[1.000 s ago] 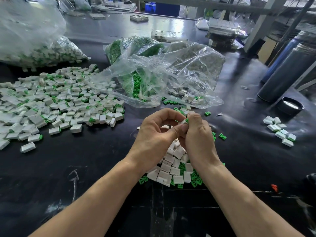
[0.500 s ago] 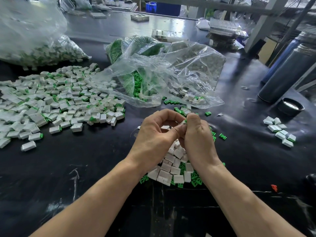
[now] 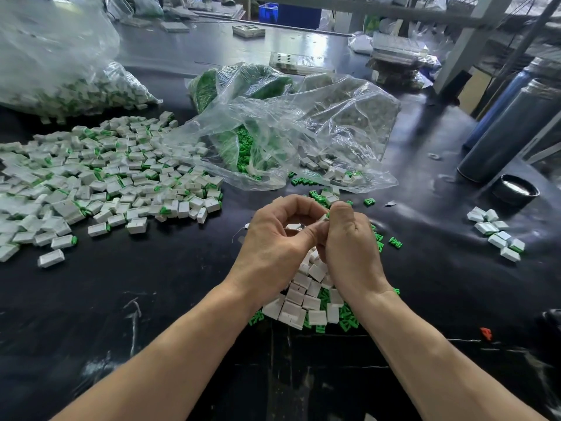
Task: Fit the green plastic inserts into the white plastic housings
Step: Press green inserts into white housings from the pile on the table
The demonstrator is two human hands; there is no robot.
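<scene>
Glossy black surface fills most of the frame, scuffed w/ pale scratches lower left. Both hands meet at centre: left hand & right hand touch at the fingertips, fingers curled, pinching one small white plastic housing w/ a bit of green insert showing at its edge. Under the wrists, a heap of loose white housings and green plastic inserts. Mid left: wide spread of white housings w/ green inserts fitted. Upper left: big clear plastic bag of the same pieces. Centre top: crumpled clear plastic bag, open toward the hands, green inserts & some white housings spilling at its mouth. Right edge: small cluster of white housings; above it a round black cap & two dark cylindrical flasks leaning. Tiny red scrap lower right. Far top: blue plastic crate, grey metal frame posts, stacked trays; room bkgd blurred.
</scene>
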